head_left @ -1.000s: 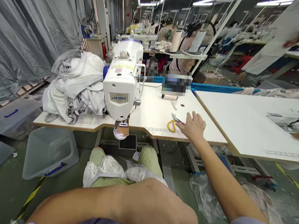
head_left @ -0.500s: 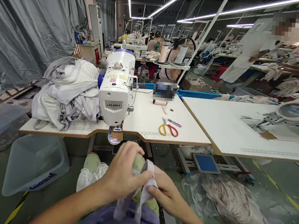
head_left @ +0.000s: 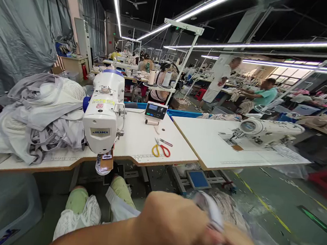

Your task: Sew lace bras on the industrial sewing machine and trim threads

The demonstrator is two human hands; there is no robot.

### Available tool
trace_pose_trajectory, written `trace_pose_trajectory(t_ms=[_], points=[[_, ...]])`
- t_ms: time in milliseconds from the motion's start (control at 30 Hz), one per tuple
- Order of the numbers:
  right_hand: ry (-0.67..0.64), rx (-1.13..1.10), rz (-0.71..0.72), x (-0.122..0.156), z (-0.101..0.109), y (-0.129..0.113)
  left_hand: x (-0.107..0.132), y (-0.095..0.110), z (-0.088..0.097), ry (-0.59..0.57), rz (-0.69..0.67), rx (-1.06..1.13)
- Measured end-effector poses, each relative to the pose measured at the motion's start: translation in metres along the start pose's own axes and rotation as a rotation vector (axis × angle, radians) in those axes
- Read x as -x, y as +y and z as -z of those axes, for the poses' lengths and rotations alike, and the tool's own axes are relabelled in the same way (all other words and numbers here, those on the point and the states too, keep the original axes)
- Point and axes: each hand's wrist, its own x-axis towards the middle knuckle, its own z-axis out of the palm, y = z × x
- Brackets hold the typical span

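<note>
My left hand (head_left: pixel 172 222) is closed, close to the camera at the bottom of the view, its fingers pressed on a pale grey fabric strap (head_left: pixel 215 211). The strap loops up above the fingertips. Just right of it, my right hand (head_left: pixel 244 244) is also closed on the strap, smeared by motion and partly hidden behind the left hand. White and grey fabric (head_left: pixel 124 206) lies across my lap, with white netting (head_left: pixel 79 214) over one knee. Both hands are in front of the table, below its edge.
A white sewing machine (head_left: pixel 103 113) stands on the table (head_left: pixel 134 146), beside a heap of white-grey garments (head_left: pixel 44 116). Scissors (head_left: pixel 161 149), a thread spool (head_left: pixel 152 122) and a control panel (head_left: pixel 155 110) lie right of it. A plastic bin (head_left: pixel 4 204) sits lower left.
The camera view has turned right and risen. Both hands have moved right and nearer the camera with the strap still held, and the left hand now covers part of the right.
</note>
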Motion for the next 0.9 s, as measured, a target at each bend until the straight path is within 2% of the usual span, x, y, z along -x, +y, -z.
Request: trace_pose_trajectory(t_ms=[100, 167, 233, 300, 367, 433, 533, 633, 700, 767, 900], points=[[-0.226, -0.410, -0.143, -0.058, -0.067, 0.013, 0.046, -0.041, 0.021, -0.161, 0.507, 0.202], [-0.324, -0.632, -0.185, -0.093, -0.115, 0.018, 0.074, -0.063, 0.038, -0.172, 0.815, 0.277], [-0.327, -0.828, -0.275, -0.119, -0.154, 0.021, 0.096, -0.080, 0.050, -0.130, 1.012, 0.308], [-0.280, -0.949, -0.403, -0.139, -0.177, 0.023, 0.110, -0.094, 0.056, -0.083, 1.101, 0.337], [-0.225, -0.925, -0.453, -0.158, -0.186, 0.024, 0.119, -0.106, 0.056, -0.011, 1.152, 0.327], [-0.172, -0.821, -0.399, -0.176, -0.185, 0.024, 0.124, -0.117, 0.054, 0.095, 1.201, 0.227], [-0.238, -0.715, -0.292, -0.199, -0.182, 0.024, 0.130, -0.127, 0.055, 0.230, 1.257, 0.045], [-0.335, -0.635, -0.236, -0.213, -0.184, 0.026, 0.136, -0.129, 0.062, 0.260, 1.272, -0.028], [-0.304, -0.595, -0.222, -0.220, -0.188, 0.029, 0.141, -0.127, 0.068, 0.252, 1.265, -0.052], [-0.255, -0.600, -0.231, -0.226, -0.192, 0.033, 0.148, -0.125, 0.071, 0.231, 1.203, -0.135], [-0.217, -0.587, -0.231, -0.242, -0.199, 0.039, 0.161, -0.126, 0.076, 0.133, 0.890, -0.452]])
